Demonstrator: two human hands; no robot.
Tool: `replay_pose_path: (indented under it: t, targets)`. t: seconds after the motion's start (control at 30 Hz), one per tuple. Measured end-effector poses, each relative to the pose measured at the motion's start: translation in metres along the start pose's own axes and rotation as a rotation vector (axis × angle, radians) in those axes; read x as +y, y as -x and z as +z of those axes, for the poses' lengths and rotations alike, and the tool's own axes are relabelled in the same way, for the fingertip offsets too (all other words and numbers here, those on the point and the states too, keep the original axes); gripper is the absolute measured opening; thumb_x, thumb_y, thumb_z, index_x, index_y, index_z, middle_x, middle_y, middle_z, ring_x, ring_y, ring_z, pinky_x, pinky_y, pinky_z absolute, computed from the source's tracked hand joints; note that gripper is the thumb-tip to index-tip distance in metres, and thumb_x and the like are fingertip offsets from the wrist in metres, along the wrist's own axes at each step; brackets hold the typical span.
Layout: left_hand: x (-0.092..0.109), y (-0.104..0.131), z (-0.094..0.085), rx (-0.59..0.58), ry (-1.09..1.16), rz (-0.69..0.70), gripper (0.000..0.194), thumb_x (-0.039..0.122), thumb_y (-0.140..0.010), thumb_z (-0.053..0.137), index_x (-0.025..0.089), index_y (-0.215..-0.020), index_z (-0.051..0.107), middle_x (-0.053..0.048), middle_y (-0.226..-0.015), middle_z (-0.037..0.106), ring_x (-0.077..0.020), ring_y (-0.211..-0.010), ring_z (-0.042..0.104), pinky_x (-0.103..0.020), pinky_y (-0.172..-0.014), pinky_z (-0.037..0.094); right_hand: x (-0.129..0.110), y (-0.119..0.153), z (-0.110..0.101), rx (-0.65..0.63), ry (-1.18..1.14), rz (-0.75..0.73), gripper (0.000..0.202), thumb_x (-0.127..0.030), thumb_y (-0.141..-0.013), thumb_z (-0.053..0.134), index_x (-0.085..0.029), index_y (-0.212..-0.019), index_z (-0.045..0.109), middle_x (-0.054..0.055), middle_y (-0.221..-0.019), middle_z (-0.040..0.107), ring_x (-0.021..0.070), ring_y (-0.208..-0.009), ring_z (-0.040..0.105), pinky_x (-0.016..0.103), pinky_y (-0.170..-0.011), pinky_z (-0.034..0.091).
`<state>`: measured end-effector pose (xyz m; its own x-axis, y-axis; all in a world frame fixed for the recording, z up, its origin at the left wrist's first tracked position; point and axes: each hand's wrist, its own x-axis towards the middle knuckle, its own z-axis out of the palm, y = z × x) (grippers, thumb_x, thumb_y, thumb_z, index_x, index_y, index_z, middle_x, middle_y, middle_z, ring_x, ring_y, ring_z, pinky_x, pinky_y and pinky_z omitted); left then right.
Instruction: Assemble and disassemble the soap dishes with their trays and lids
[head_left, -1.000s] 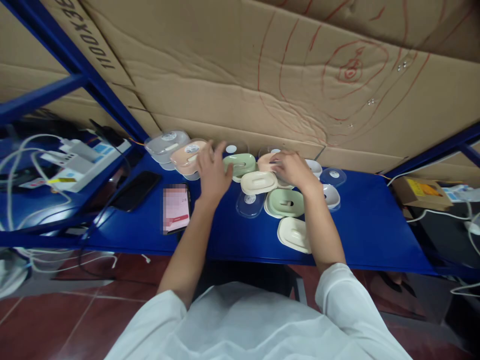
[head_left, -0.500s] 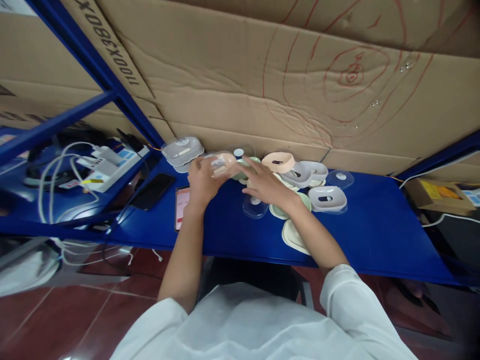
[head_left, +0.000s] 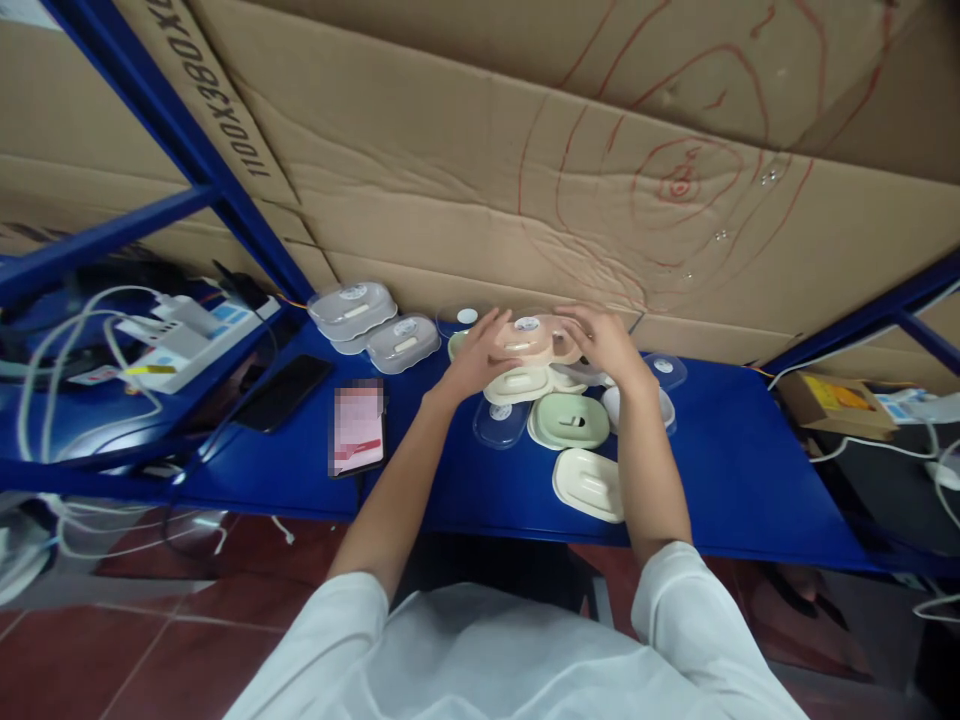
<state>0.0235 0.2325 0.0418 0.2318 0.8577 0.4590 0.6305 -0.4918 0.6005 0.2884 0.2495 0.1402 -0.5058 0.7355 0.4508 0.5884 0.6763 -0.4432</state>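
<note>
My left hand (head_left: 481, 357) grips the left end of a peach soap dish (head_left: 527, 338) under a clear lid with a round sticker. My right hand (head_left: 606, 342) curls its fingers over the right side of a second peach piece (head_left: 568, 346); its fingertips are partly hidden. Just below the hands lie a cream soap dish (head_left: 517, 385) and a green one (head_left: 577, 420). Nearer the front edge is a cream piece (head_left: 589, 485). A white-grey dish (head_left: 664, 410) is partly behind my right forearm. A clear lid (head_left: 499, 425) rests left of the green dish.
Two grey lidded dishes (head_left: 405, 345) stand at the back left of the blue table (head_left: 742, 470). A lit phone (head_left: 358, 428) and a dark phone (head_left: 283, 392) lie in front. Cables and a power strip (head_left: 187, 345) are at left, a small cardboard box (head_left: 840, 405) at right.
Both hands have moved right, and the lidded peach dish now sits farther right, over the pile. A second grey lidded dish shows where my left hand was. The view has shifted slightly.
</note>
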Motion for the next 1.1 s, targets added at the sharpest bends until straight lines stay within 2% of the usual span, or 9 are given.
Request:
replay_pose_path:
  t: [0.13, 0.27, 0.4, 0.57, 0.7, 0.8, 0.87, 0.97, 1.1]
  targets:
    - [-0.01, 0.008, 0.008, 0.075, 0.008, 0.028, 0.062, 0.06, -0.103, 0.059, 0.023, -0.154, 0.055, -0.016, -0.161, 0.053, -0.0315, -0.151, 0.051, -0.053, -0.128, 0.038, -0.001, -0.003, 0.012, -0.033, 0.035, -0.027, 0.026, -0.029, -0.103, 0.058, -0.019, -0.116, 0.077, 0.012, -0.121, 0.078, 0.0293, -0.116, 0.07, 0.043, -0.104, 0.052]
    - [-0.015, 0.005, 0.014, 0.236, 0.105, 0.009, 0.055, 0.058, -0.107, 0.052, 0.021, -0.147, 0.059, -0.016, -0.146, 0.064, -0.0279, -0.139, 0.06, -0.049, -0.122, 0.045, -0.017, -0.005, 0.032, -0.161, 0.088, -0.067, 0.021, -0.029, -0.101, 0.063, -0.021, -0.115, 0.076, 0.011, -0.124, 0.076, 0.031, -0.12, 0.066, 0.046, -0.107, 0.047]
    - [-0.019, 0.0, 0.024, 0.333, 0.313, -0.167, 0.062, 0.067, -0.103, 0.054, 0.024, -0.148, 0.057, -0.017, -0.149, 0.059, -0.0285, -0.133, 0.065, -0.046, -0.11, 0.055, -0.035, -0.004, 0.043, -0.179, 0.227, -0.024, 0.035, -0.029, -0.102, 0.062, -0.023, -0.135, 0.07, 0.013, -0.146, 0.065, 0.0363, -0.135, 0.055, 0.053, -0.111, 0.04]
    - [-0.019, -0.001, 0.029, 0.34, 0.578, -0.313, 0.067, 0.074, -0.101, 0.053, 0.03, -0.152, 0.051, -0.013, -0.157, 0.053, -0.0271, -0.137, 0.064, -0.043, -0.108, 0.057, -0.042, -0.005, 0.05, -0.18, 0.291, -0.025, 0.045, -0.032, -0.102, 0.062, -0.023, -0.146, 0.063, 0.015, -0.147, 0.06, 0.0371, -0.133, 0.053, 0.052, -0.109, 0.04]
    - [-0.018, 0.0, 0.023, 0.342, 0.681, -0.423, 0.066, 0.07, -0.107, 0.043, 0.037, -0.163, 0.034, -0.012, -0.163, 0.048, -0.0249, -0.136, 0.066, -0.044, -0.107, 0.057, -0.038, -0.004, 0.06, -0.27, 0.271, -0.032, 0.042, -0.034, -0.102, 0.063, -0.021, -0.143, 0.067, 0.017, -0.148, 0.061, 0.0373, -0.134, 0.054, 0.053, -0.112, 0.039]
    - [-0.018, 0.0, 0.019, 0.324, 0.743, -0.436, 0.061, 0.063, -0.109, 0.04, 0.036, -0.164, 0.033, -0.011, -0.163, 0.049, -0.025, -0.137, 0.066, -0.043, -0.107, 0.058, -0.035, -0.003, 0.069, -0.39, 0.228, -0.045, 0.033, -0.032, -0.106, 0.058, -0.019, -0.132, 0.073, 0.016, -0.149, 0.065, 0.035, -0.14, 0.055, 0.053, -0.117, 0.035]
    - [-0.02, -0.001, 0.018, 0.335, 0.739, -0.418, 0.059, 0.059, -0.107, 0.047, 0.034, -0.161, 0.039, -0.011, -0.161, 0.051, -0.0256, -0.135, 0.067, -0.043, -0.107, 0.059, -0.033, -0.004, 0.072, -0.43, 0.212, -0.046, 0.031, -0.03, -0.108, 0.055, -0.019, -0.128, 0.075, 0.013, -0.142, 0.071, 0.0321, -0.136, 0.06, 0.05, -0.116, 0.035]
    - [-0.022, -0.001, 0.016, 0.351, 0.679, -0.372, 0.061, 0.058, -0.101, 0.06, 0.03, -0.154, 0.05, -0.012, -0.158, 0.053, -0.0262, -0.129, 0.069, -0.042, -0.104, 0.06, -0.033, -0.007, 0.072, -0.4, 0.261, -0.017, 0.034, -0.032, -0.111, 0.05, -0.018, -0.128, 0.075, 0.014, -0.132, 0.077, 0.0309, -0.128, 0.067, 0.047, -0.112, 0.037]
    - [-0.023, 0.005, 0.012, 0.388, 0.441, -0.307, 0.063, 0.061, -0.098, 0.062, 0.025, -0.15, 0.058, -0.016, -0.157, 0.053, -0.0279, -0.13, 0.066, -0.04, -0.099, 0.062, -0.036, -0.011, 0.063, -0.339, 0.352, 0.012, 0.039, -0.03, -0.112, 0.042, -0.017, -0.127, 0.075, 0.017, -0.124, 0.079, 0.0314, -0.12, 0.07, 0.046, -0.111, 0.038]
